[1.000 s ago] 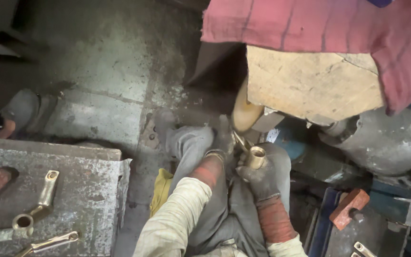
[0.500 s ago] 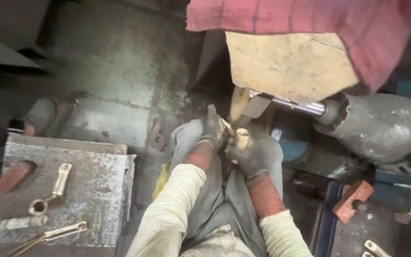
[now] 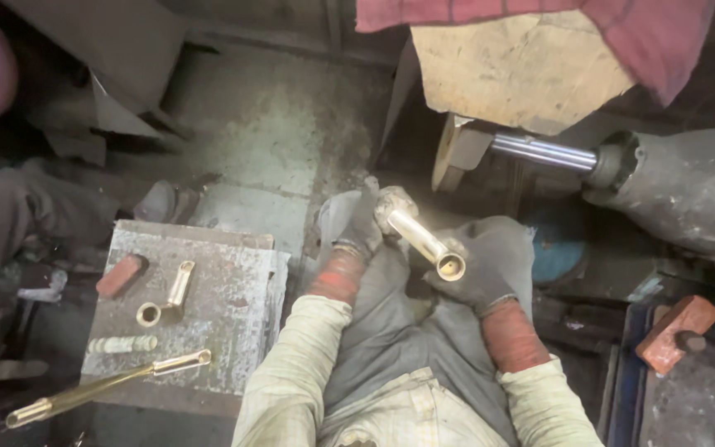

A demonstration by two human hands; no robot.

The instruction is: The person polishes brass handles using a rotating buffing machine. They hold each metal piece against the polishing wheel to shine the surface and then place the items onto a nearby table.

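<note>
I hold a shiny brass tube [image 3: 419, 236] across my lap with both gloved hands. My left hand [image 3: 363, 225] grips its far rounded end. My right hand [image 3: 473, 277] cradles the near end, whose hollow mouth faces the camera. Both hands wear dark grey gloves with red cuffs. Just beyond the tube, a buffing wheel [image 3: 450, 157] sits on a steel shaft [image 3: 544, 153] of a grey motor [image 3: 688, 190]. The tube is clear of the wheel.
A grey metal block [image 3: 233, 331] to my left carries a brass eye fitting [image 3: 167, 294], a red-brown bar [image 3: 120, 275], a pale threaded rod [image 3: 122, 343] and a long brass rod [image 3: 109, 385]. A wooden board [image 3: 523, 66] under red cloth [image 3: 622, 21] hangs over the wheel. A red-brown brick [image 3: 676, 323] lies right.
I have drawn the brass tube back from the buffing wheel toward my lap and turned its open end up toward the camera. The view has shifted closer.
</note>
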